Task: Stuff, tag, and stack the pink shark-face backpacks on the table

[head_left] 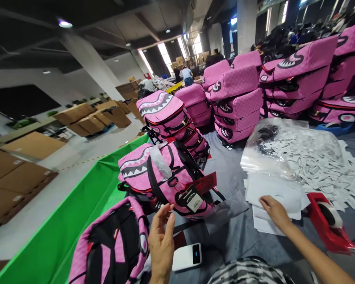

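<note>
My left hand is raised with fingers stretched out, just in front of a pink shark-mouth backpack lying on the grey table; a red and black hang tag dangles from it. Another pink backpack lies back-up at the lower left, close to that hand. My right hand rests flat, palm down, on a stack of white paper sheets.
A red tape dispenser stands right of the sheets. A clear plastic bag and several small white slips lie behind. A white device sits near my left wrist. Stacked pink backpacks fill the back; a green bin and cardboard boxes lie left.
</note>
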Action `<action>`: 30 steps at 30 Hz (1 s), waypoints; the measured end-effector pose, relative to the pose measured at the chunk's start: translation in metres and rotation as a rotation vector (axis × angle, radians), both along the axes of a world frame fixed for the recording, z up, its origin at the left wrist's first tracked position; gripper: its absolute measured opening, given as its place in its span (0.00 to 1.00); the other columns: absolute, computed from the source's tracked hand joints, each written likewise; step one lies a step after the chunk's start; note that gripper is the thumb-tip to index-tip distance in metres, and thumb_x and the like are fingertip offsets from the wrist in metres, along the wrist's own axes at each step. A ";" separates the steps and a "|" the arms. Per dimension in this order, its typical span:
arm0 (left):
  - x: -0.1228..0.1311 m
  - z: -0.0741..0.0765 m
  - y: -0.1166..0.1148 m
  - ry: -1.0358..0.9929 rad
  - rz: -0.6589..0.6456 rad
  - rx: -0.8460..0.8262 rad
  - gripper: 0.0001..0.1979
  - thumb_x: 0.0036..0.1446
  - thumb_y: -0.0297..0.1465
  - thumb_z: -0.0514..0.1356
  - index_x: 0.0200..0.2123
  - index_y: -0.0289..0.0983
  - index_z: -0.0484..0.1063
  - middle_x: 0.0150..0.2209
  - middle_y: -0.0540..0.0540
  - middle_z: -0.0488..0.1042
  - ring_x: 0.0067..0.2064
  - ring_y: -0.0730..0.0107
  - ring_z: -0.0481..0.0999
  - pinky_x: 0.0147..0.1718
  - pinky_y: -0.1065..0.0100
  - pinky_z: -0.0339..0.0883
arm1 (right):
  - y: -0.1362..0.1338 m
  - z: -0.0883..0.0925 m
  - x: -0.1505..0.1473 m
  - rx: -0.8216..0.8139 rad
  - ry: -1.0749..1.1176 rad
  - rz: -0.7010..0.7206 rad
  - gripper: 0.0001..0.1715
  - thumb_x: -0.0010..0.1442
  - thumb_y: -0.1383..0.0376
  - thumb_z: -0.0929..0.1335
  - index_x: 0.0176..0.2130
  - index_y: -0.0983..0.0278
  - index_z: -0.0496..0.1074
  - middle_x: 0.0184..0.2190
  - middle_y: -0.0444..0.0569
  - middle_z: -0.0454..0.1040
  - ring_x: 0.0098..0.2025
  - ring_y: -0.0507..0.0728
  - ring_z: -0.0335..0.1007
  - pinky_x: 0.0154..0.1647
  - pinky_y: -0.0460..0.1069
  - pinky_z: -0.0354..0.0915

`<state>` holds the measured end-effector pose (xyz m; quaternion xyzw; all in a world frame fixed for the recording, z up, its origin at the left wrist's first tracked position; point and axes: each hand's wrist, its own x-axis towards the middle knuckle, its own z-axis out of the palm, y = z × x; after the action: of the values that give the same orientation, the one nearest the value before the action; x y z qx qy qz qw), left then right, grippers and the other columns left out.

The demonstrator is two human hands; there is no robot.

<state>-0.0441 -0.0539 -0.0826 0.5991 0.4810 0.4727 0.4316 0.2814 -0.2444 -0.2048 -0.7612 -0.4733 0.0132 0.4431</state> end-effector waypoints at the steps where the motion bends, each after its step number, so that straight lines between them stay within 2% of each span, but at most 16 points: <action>1: -0.001 -0.002 -0.002 0.015 0.036 0.021 0.29 0.52 0.53 0.68 0.49 0.39 0.75 0.48 0.43 0.79 0.51 0.58 0.78 0.54 0.58 0.70 | -0.020 -0.018 0.013 -0.034 0.022 -0.010 0.42 0.67 0.34 0.54 0.25 0.58 0.75 0.21 0.53 0.76 0.22 0.59 0.74 0.22 0.53 0.68; 4: 0.000 -0.005 -0.007 0.044 0.115 0.093 0.24 0.53 0.51 0.68 0.46 0.39 0.77 0.47 0.45 0.80 0.49 0.60 0.78 0.53 0.61 0.69 | -0.062 -0.061 0.031 -0.133 0.083 0.014 0.40 0.61 0.30 0.59 0.24 0.57 0.76 0.19 0.53 0.75 0.20 0.59 0.73 0.21 0.53 0.67; 6: 0.006 -0.005 -0.010 0.046 0.144 0.132 0.21 0.55 0.48 0.67 0.45 0.39 0.78 0.45 0.45 0.80 0.47 0.61 0.78 0.52 0.62 0.69 | -0.071 -0.083 0.029 -0.174 0.099 0.006 0.40 0.61 0.30 0.59 0.30 0.58 0.79 0.25 0.55 0.79 0.24 0.61 0.76 0.25 0.54 0.71; 9: 0.016 0.001 -0.014 0.061 0.128 0.252 0.14 0.61 0.41 0.65 0.45 0.40 0.78 0.44 0.46 0.80 0.47 0.64 0.78 0.51 0.64 0.70 | -0.064 -0.107 0.020 -0.218 0.081 -0.034 0.37 0.60 0.34 0.63 0.38 0.60 0.80 0.34 0.58 0.81 0.35 0.67 0.79 0.34 0.60 0.73; 12: 0.023 0.003 -0.022 0.131 0.056 0.565 0.08 0.64 0.30 0.62 0.46 0.41 0.78 0.44 0.47 0.78 0.47 0.66 0.77 0.51 0.65 0.70 | -0.046 -0.119 0.011 -0.241 0.067 -0.010 0.31 0.59 0.38 0.65 0.37 0.59 0.79 0.33 0.57 0.80 0.37 0.69 0.77 0.37 0.62 0.72; 15: 0.030 -0.008 -0.036 0.217 -0.180 0.819 0.12 0.65 0.25 0.58 0.50 0.39 0.75 0.43 0.45 0.77 0.46 0.64 0.76 0.47 0.63 0.71 | -0.018 -0.122 0.007 -0.219 0.123 0.059 0.30 0.61 0.41 0.64 0.45 0.60 0.77 0.37 0.55 0.79 0.42 0.66 0.77 0.45 0.61 0.72; 17: 0.036 -0.022 -0.045 0.257 -0.424 0.820 0.15 0.65 0.24 0.55 0.53 0.39 0.72 0.43 0.43 0.78 0.44 0.65 0.77 0.43 0.64 0.73 | 0.010 -0.122 0.008 -0.222 0.194 0.052 0.39 0.58 0.38 0.64 0.54 0.63 0.73 0.47 0.60 0.77 0.49 0.68 0.76 0.53 0.63 0.70; 19: 0.043 -0.036 -0.050 0.308 -0.641 0.740 0.16 0.65 0.23 0.54 0.54 0.40 0.70 0.43 0.43 0.78 0.43 0.66 0.77 0.41 0.65 0.73 | 0.040 -0.119 0.011 -0.247 0.237 0.038 0.47 0.53 0.33 0.63 0.53 0.66 0.73 0.54 0.67 0.74 0.55 0.73 0.72 0.59 0.68 0.66; 21: 0.049 -0.047 -0.052 0.386 -0.779 0.619 0.17 0.66 0.23 0.55 0.55 0.41 0.69 0.46 0.42 0.79 0.45 0.64 0.78 0.44 0.64 0.74 | 0.065 -0.112 0.013 -0.272 0.242 0.102 0.45 0.50 0.30 0.62 0.43 0.64 0.75 0.51 0.68 0.75 0.55 0.75 0.72 0.59 0.70 0.65; 24: 0.056 -0.051 -0.047 0.451 -0.839 0.448 0.20 0.68 0.30 0.57 0.62 0.41 0.65 0.55 0.38 0.75 0.55 0.59 0.75 0.54 0.57 0.72 | 0.076 -0.083 0.004 -0.304 0.232 0.310 0.36 0.56 0.33 0.61 0.33 0.60 0.75 0.38 0.59 0.80 0.44 0.69 0.77 0.49 0.63 0.72; 26: 0.063 -0.049 -0.041 0.426 -0.850 0.370 0.33 0.65 0.39 0.63 0.69 0.40 0.57 0.64 0.33 0.68 0.64 0.53 0.68 0.62 0.50 0.66 | 0.069 -0.047 -0.009 -0.340 0.216 0.488 0.29 0.61 0.39 0.61 0.33 0.59 0.75 0.31 0.52 0.80 0.35 0.63 0.77 0.39 0.55 0.73; 28: 0.074 -0.047 -0.036 0.381 -0.888 0.298 0.49 0.55 0.48 0.69 0.71 0.38 0.52 0.66 0.30 0.65 0.67 0.48 0.64 0.65 0.47 0.60 | 0.060 -0.004 -0.024 -0.414 0.192 0.721 0.21 0.64 0.47 0.62 0.34 0.58 0.75 0.28 0.47 0.79 0.29 0.58 0.74 0.34 0.49 0.69; 29: 0.079 -0.047 -0.033 0.369 -0.916 0.251 0.51 0.51 0.51 0.71 0.70 0.37 0.56 0.63 0.31 0.69 0.64 0.48 0.67 0.64 0.48 0.61 | 0.058 0.019 -0.029 -0.459 0.182 0.818 0.19 0.65 0.51 0.62 0.35 0.58 0.75 0.28 0.46 0.79 0.28 0.56 0.72 0.33 0.48 0.67; 30: 0.084 -0.047 -0.031 0.363 -0.938 0.194 0.47 0.49 0.51 0.72 0.67 0.36 0.63 0.57 0.34 0.75 0.59 0.50 0.73 0.61 0.51 0.65 | 0.056 0.041 -0.032 -0.490 0.190 0.870 0.17 0.65 0.53 0.62 0.37 0.58 0.75 0.29 0.46 0.79 0.28 0.55 0.71 0.33 0.48 0.65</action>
<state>0.0403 -0.0852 -0.1296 0.8601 0.1817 0.1591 0.4492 0.2494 -0.1880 -0.1641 -0.5706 -0.6870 0.3765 0.2462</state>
